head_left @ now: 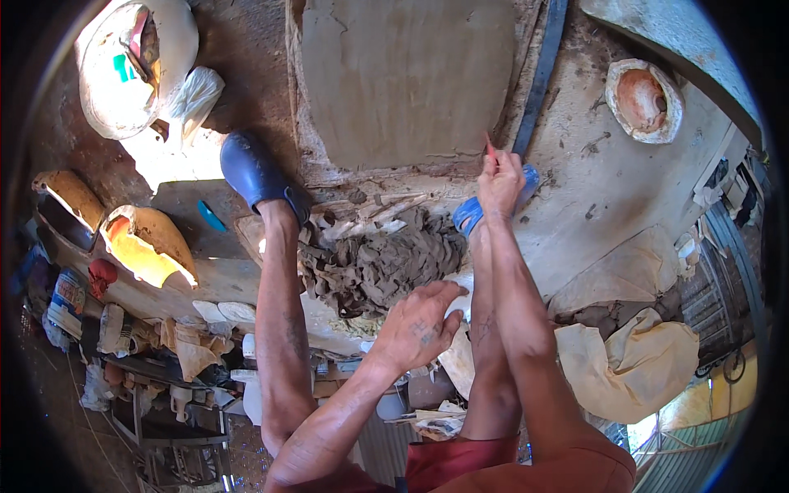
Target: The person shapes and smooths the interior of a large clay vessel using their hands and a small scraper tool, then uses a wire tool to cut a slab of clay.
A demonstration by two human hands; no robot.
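A broad, flat slab of wet grey clay [403,82] lies on the ground at the top middle, its near edge slightly ragged. My right hand [501,185] is closed round a small, thin red tool [490,148], whose pointed end meets the slab's near right corner; its exact kind is unclear. Beside that corner runs a long, flat dark strip [542,78]. My left hand [417,329] hovers nearer to me with nothing in it, thumb apart from the fingers. Just beyond it sits a heap of torn clay scraps [394,259].
My feet in blue clogs [253,168] flank the clay heap. Broken-looking clay vessels [148,242] stand at left, with a white basin [115,78] farther off. A whitish bowl [645,100] is at far right; a beige cloth [629,361] lies nearer right.
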